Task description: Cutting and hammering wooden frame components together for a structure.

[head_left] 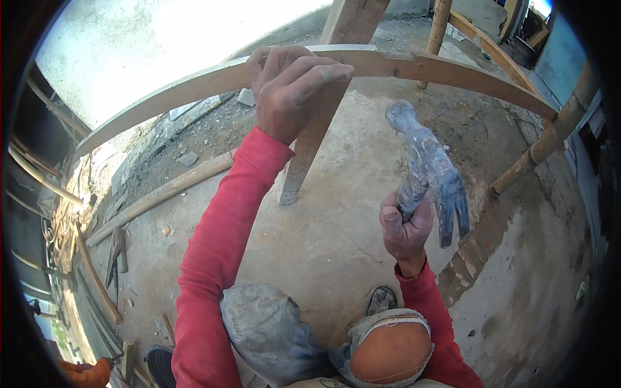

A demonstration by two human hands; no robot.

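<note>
My left hand (pixel 288 90) is closed over the top edge of a long wooden board (pixel 200 87) that runs across in front of me. Its fingers wrap the board where a slanted wooden post (pixel 310 149) crosses behind it. In my right hand (pixel 407 229) is a claw hammer (pixel 433 158), gripped by its handle and coated in grey-white grime. The hammer's round striking face points up and away, and its split claw hangs to the right of my hand. It is held in the air, apart from the board.
Bamboo poles (pixel 546 145) stand at the right, one meeting the board's end. On the concrete floor (pixel 272 239) lie a long pole (pixel 162 197), rubble (pixel 155 155) and scrap timber at left. A row of bricks (pixel 472 258) edges the right. Another person's orange sleeve (pixel 87 374) shows at lower left.
</note>
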